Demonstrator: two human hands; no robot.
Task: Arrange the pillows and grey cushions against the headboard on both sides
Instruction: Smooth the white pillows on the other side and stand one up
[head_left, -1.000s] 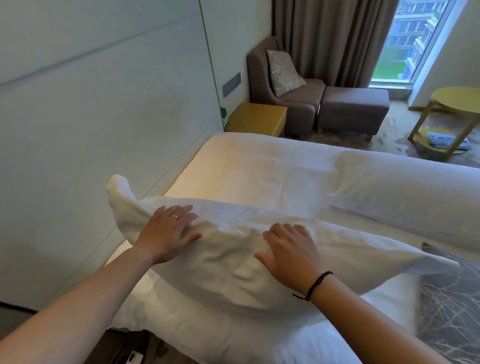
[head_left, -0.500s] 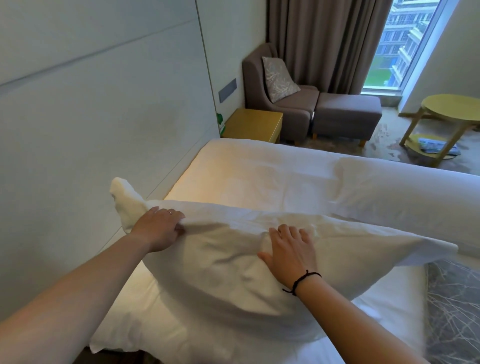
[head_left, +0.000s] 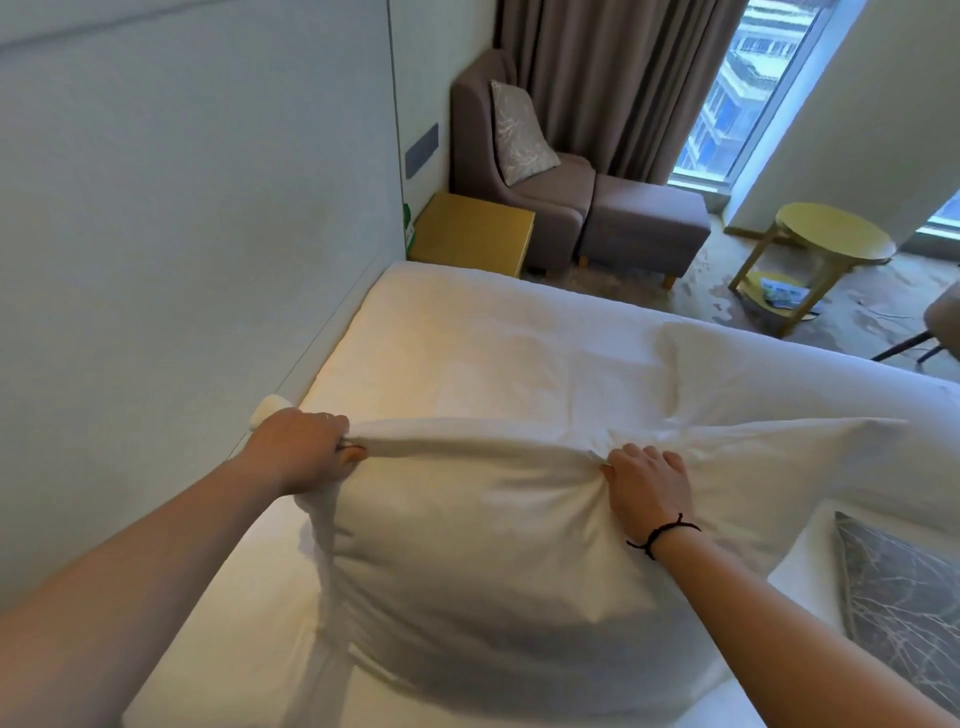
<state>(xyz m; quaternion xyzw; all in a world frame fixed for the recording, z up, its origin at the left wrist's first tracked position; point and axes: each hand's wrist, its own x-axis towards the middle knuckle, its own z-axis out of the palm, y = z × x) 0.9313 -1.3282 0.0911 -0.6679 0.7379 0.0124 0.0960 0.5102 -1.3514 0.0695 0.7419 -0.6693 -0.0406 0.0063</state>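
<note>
A large white pillow stands on its long edge on the white bed, close to the pale headboard on the left. My left hand is shut on the pillow's top edge near its left corner. My right hand grips the same top edge further right, fingers curled over the fabric. A second white pillow lies flat beyond, to the right. A grey patterned cushion lies on the bed at the lower right, partly cut off by the frame.
Past the bed's far side stands a yellow bedside table. A grey armchair holds another patterned cushion, with a footstool beside it. A round yellow side table stands by the window.
Both hands went from lying flat on the pillow to gripping its top edge. The pillow has been raised from a slanted lie to standing more upright, nearer the headboard.
</note>
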